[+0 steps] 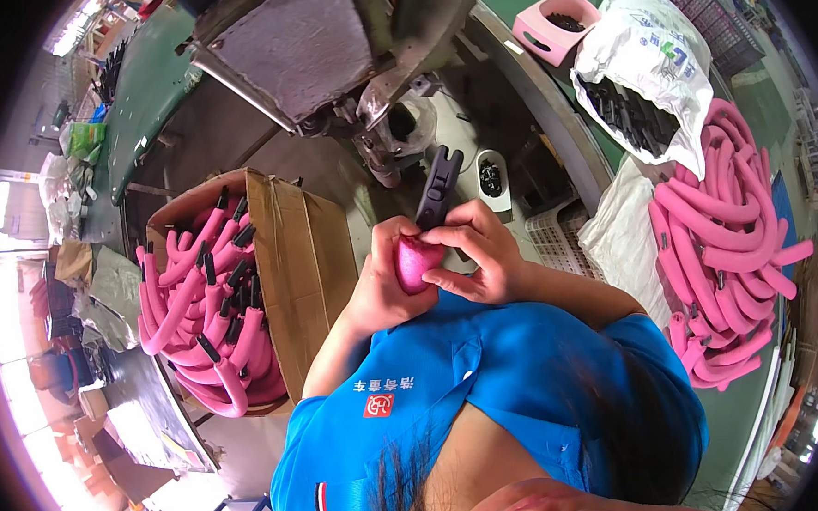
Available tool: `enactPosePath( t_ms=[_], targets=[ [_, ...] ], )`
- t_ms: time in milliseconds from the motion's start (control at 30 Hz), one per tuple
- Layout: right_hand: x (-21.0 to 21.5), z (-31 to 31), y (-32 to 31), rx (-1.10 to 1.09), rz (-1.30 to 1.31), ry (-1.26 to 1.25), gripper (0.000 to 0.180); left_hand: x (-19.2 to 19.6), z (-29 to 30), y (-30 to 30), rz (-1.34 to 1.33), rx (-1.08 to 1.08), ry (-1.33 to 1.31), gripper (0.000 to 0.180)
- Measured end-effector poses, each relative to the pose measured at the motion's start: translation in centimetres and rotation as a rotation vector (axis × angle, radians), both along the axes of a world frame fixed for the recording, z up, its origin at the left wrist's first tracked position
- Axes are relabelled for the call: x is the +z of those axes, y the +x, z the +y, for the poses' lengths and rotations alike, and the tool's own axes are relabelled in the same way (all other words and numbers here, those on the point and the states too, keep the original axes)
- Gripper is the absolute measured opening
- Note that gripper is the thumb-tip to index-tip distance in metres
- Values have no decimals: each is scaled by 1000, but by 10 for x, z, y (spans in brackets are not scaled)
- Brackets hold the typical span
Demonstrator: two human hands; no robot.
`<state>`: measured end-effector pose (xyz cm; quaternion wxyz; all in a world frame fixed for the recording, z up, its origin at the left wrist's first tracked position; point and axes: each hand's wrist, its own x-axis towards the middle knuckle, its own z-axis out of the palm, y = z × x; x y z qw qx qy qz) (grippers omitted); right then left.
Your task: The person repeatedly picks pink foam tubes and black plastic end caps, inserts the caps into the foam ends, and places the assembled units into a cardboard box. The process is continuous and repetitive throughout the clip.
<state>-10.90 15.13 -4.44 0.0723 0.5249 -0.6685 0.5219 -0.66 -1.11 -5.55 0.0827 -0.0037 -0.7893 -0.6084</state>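
Observation:
In front of my chest, my left hand (pixel 384 273) is wrapped round a pink foam tube (pixel 417 264), seen nearly end-on. A dark plastic piece with a forked tip (pixel 440 187) sticks up from the tube's far side, pointing away from me. My right hand (pixel 483 259) pinches at the tube's upper edge, by the base of the dark piece, with thumb and fingers. How deep the dark piece sits in the foam is hidden by my fingers.
To the left stands a cardboard box (pixel 316 279) with several black-ended pink tubes (pixel 190 309). A machine (pixel 296 49) looms ahead. At right are a white sack (pixel 653 53) of black pieces, a pink holder (pixel 554 28) and a pile of pink tubes (pixel 718 230).

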Motion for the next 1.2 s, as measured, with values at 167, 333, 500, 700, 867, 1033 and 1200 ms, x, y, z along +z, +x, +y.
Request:
enactPosePath(
  t_ms=[167, 333, 500, 700, 867, 1033, 1200],
  targets=[
    [-8, 13, -7, 139, -210, -16, 31, 7, 20, -3, -96, 113, -82, 48],
    [-37, 25, -6, 128, -677, -186, 11, -2, 4, 1, -71, 260, -13, 53],
    [-63, 73, -38, -76, -699, -17, 5, 54, -52, 43, -111, 807, 242, 68],
    [-79, 169, -113, -717, -22, 378, 13, 112, -110, 155, 280, 977, -612, 60],
    [-95, 307, -161, -1214, 123, 1344, 28, 129, -176, 210, 273, 985, -1205, 53],
    [-86, 398, -163, -1409, -22, 1723, 29, 74, -280, 235, -177, 1031, -1629, 55],
    [-69, 421, -165, -1302, -85, 1681, 45, -57, -361, 284, -640, 951, -1254, 65]
  ],
)
